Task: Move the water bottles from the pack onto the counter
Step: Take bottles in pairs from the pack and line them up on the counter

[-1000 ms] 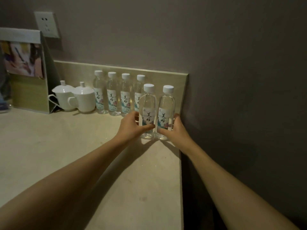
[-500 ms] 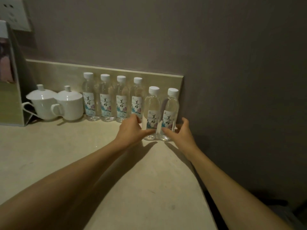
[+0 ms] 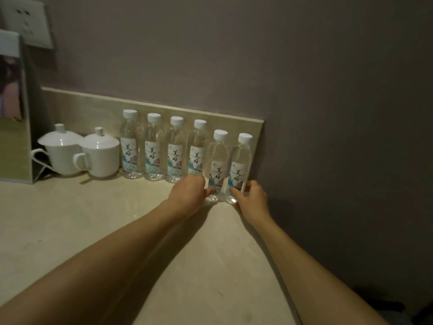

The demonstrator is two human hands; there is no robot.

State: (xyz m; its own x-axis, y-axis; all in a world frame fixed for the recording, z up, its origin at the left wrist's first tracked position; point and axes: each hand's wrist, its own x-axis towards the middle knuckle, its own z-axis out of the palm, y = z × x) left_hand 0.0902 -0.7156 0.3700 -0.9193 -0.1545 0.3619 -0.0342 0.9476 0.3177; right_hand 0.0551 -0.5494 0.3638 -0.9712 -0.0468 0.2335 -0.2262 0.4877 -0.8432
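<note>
Change: half a second ago both hands hung just short of the two front bottles with fingers spread; now they have closed in on the bottle bases again, so the pair is being held or nudged once more.
Meaning for the task: six bottles already stand on the worktop [image 3: 98, 231], and no pack shows in view; judging by this, the step in hand looks like lining the last two up with the row, with little left to do.
Left hand [image 3: 188, 194]: forearm stretched forward across the worktop, knuckles up, thumb [image 3: 210, 191] pressed on the lower label of the left front bottle [image 3: 217, 165]; its fingers curl round the bottle's far side, so it grips that bottle low down.
Right hand [image 3: 251, 198]: arm reaching in beside the wall [image 3: 339, 113], thumb on the front of the right front bottle [image 3: 239, 168], fingers wrapped behind its base; it grips that bottle.
Front bottles: upright, touching each other, standing between the two hands.
Beyond the left hand: four more bottles [image 3: 164, 148] in a row against the backsplash [image 3: 93, 106], upright, the nearest just behind the knuckles.
Farther left of the hands: two lidded white cups [image 3: 82, 153], then a standing card holder [image 3: 14, 109] and a wall socket [image 3: 25, 22] above it.
</note>
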